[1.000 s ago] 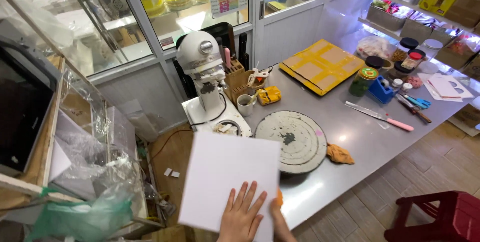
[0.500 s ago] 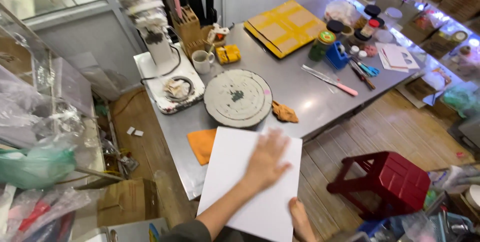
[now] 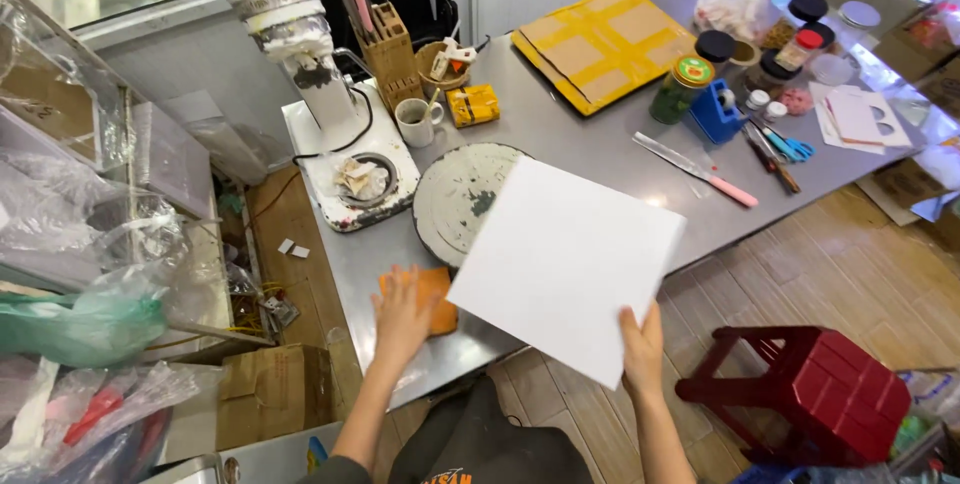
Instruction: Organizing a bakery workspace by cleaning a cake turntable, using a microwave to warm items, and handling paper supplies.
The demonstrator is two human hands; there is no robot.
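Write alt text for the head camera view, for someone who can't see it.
Seen from above, a person's right hand holds a large white square board over a steel table, while the left hand rests on an orange cloth. Behind are a round turntable, a white stand mixer and a red stool.

Bare forearms, ungloved hands, dark top [image 3: 490, 449] (orange print on the chest).

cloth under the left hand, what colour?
Orange. The cloth lies flat on the steel table under the left hand; head view.
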